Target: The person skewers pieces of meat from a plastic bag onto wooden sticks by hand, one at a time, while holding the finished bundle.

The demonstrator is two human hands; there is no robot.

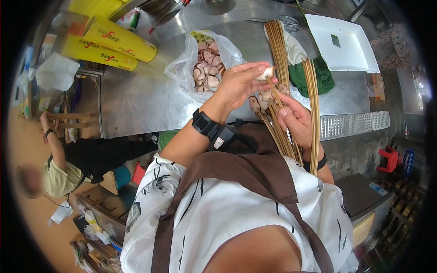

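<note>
My left hand [240, 85] pinches a pale piece of meat [265, 74] between thumb and fingers, at the tip of a wooden skewer. Close beside it, my right hand [295, 117] is closed on skewers [281, 136] that slant down toward my apron, with meat pieces [264, 99] at their upper ends. Left of my hands, an open plastic bag [182, 68] holds many meat slices [210, 66]. A bundle of bare skewers [276, 45] lies above my hands, and another bundle [313, 113] stretches along the right side of my right hand.
Scissors [289, 23] and a green cloth [314, 78] lie on the metal table [141, 93], near a white tray [339, 41]. Yellow rolls [118, 38] are at the upper left. Another person [68, 175] is at the far left. A red stool [388, 159] stands right.
</note>
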